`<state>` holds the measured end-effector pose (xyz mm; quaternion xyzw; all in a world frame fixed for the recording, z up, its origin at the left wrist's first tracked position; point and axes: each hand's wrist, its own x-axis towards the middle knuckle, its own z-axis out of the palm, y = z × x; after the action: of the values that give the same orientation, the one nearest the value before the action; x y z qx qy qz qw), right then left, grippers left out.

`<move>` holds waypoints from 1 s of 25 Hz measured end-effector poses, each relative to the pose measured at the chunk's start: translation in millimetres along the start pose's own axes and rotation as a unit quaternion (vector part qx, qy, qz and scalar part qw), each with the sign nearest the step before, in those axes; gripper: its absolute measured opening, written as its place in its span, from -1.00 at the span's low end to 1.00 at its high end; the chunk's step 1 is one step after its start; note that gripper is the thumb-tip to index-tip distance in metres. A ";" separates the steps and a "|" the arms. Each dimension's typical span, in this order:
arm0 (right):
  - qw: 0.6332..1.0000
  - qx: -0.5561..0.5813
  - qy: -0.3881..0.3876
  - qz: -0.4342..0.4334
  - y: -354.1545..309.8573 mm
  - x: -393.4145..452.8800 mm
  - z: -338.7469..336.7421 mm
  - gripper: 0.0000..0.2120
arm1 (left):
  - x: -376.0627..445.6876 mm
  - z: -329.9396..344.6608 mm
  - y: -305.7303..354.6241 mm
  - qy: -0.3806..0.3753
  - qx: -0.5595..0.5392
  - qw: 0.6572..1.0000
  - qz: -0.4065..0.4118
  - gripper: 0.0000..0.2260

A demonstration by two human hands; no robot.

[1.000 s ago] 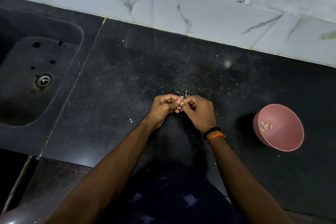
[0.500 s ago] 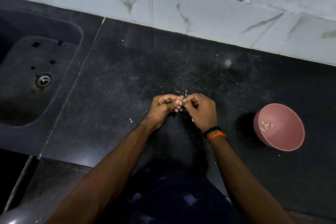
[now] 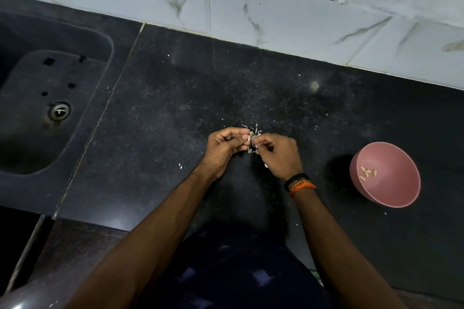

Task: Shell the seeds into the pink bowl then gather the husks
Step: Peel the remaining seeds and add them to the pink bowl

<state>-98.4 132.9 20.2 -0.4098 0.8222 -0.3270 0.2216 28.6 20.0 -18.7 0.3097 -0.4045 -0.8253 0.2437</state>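
A seed is pinched by the left hand and right hand fingers; shelled seeds are held in the pink bowl.

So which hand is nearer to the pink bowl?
Right. The right hand is just left of the pink bowl; the left hand is farther left, beyond it.

Worktop: black polished stone, speckled, faint gloss. Sink at its left edge: dark matt, stone-like, with shiny metal drain. Wall tiles along the back edge: white marble-look, smooth, satin. Pink bowl: smooth matt plastic. Husks: thin, dry, papery. Wristbands: black band, orange thread.
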 end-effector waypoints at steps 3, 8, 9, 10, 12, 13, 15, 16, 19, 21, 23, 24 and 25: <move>1.000 0.003 -0.010 -0.003 -5.9 -1.7 2.8 -0.88 | -0.9 2.0 1.4 0.012 -0.015 1.000 0.000 -0.84; 0.999 0.034 0.028 0.002 -5.8 0.8 4.1 -0.91 | -1.1 4.6 1.7 0.037 -0.019 0.999 0.016 -0.85; 0.999 0.038 0.031 0.003 -5.7 1.3 5.0 -0.92 | -1.0 5.5 1.3 0.042 -0.018 0.999 0.018 -0.85; 0.999 0.040 0.036 0.003 -5.8 1.4 5.7 -0.92 | -0.7 6.4 0.7 0.044 -0.016 0.999 0.018 -0.85; 0.998 0.039 0.049 0.002 -5.8 1.8 8.5 -0.92 | -0.4 7.4 -0.1 0.044 -0.014 0.999 0.018 -0.84; 0.998 0.037 0.054 0.002 -5.5 2.1 9.9 -0.92 | -0.2 7.6 -0.1 0.044 -0.013 0.999 0.017 -0.85; 0.998 0.033 0.060 0.002 -6.1 1.9 11.3 -0.92 | -0.1 7.8 -0.4 0.044 -0.010 0.999 0.014 -0.85; 0.998 0.032 0.061 0.001 -6.7 1.8 11.3 -0.93 | -0.1 8.1 -0.4 0.043 -0.008 0.999 0.013 -0.85; 0.998 0.025 0.060 -0.009 -7.3 0.6 11.3 -0.93 | -1.1 8.7 1.2 0.036 0.003 0.999 0.010 -0.85; 0.998 0.012 0.060 -0.018 -7.8 -0.1 10.3 -0.92 | -1.0 9.4 2.5 0.031 0.011 0.999 0.009 -0.85; 0.998 -0.004 0.062 -0.028 -7.6 0.2 9.6 -0.92 | -1.3 10.2 4.0 0.031 0.018 0.999 0.008 -0.85; 0.997 -0.014 0.063 -0.033 -7.4 0.5 9.6 -0.92 | -1.4 10.3 4.0 0.031 0.020 0.999 0.007 -0.86; 0.997 -0.023 0.061 -0.035 -7.4 1.0 9.7 -0.92 | -1.3 10.4 3.9 0.032 0.023 0.999 0.006 -0.87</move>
<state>-88.8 125.3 18.8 -0.4228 0.8266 -0.3398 0.1496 22.7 24.0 -10.1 0.3393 -0.4172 -0.8039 0.2540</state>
